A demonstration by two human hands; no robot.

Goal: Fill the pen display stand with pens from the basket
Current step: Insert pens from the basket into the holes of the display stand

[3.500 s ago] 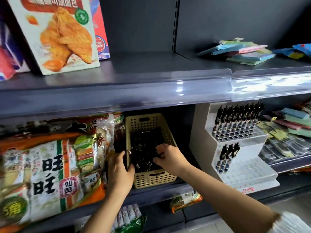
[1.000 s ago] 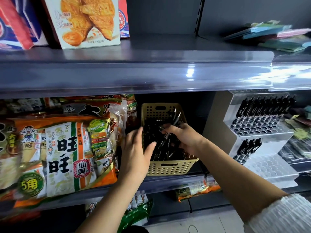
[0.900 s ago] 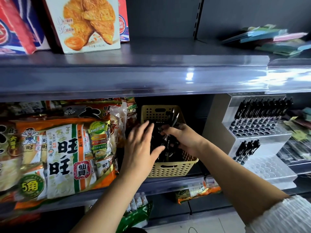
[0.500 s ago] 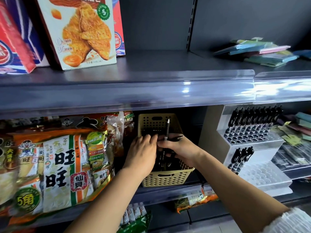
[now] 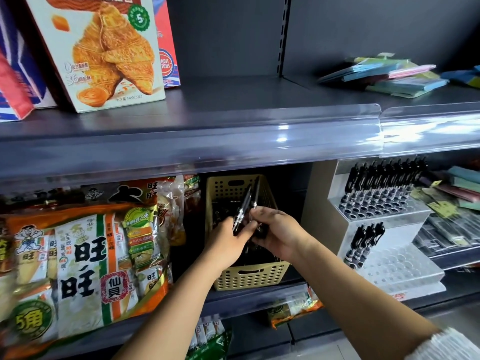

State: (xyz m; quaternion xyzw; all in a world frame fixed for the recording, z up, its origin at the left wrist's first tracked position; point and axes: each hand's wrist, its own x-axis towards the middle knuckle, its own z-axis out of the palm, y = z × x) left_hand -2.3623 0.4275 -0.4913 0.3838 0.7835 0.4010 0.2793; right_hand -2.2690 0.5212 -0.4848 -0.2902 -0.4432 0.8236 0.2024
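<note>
Both hands are low in centre frame, over the yellow perforated basket, which sits on the lower shelf. The left hand is curled round the lower ends of a small bundle of black pens. The right hand pinches the same bundle from the right, its fingertips on the barrels. The pens' long axis is near upright, leaning slightly toward upper right, and they rise clear of the basket. Which end is up cannot be told for sure. More pens lie dark inside the basket. The white pen display stand stands to the right of the basket on the same shelf, apart from the hands. Its upper tier holds a full back row of pens and its lower tier holds three pens at its left, with many holes bare. The stand lies rightward of the bundle, so the right hand is nearer and likely the one to carry. The holes open upward, so the pens will probably go in close to their present tilt. Snack bags fill the left of the frame.
</note>
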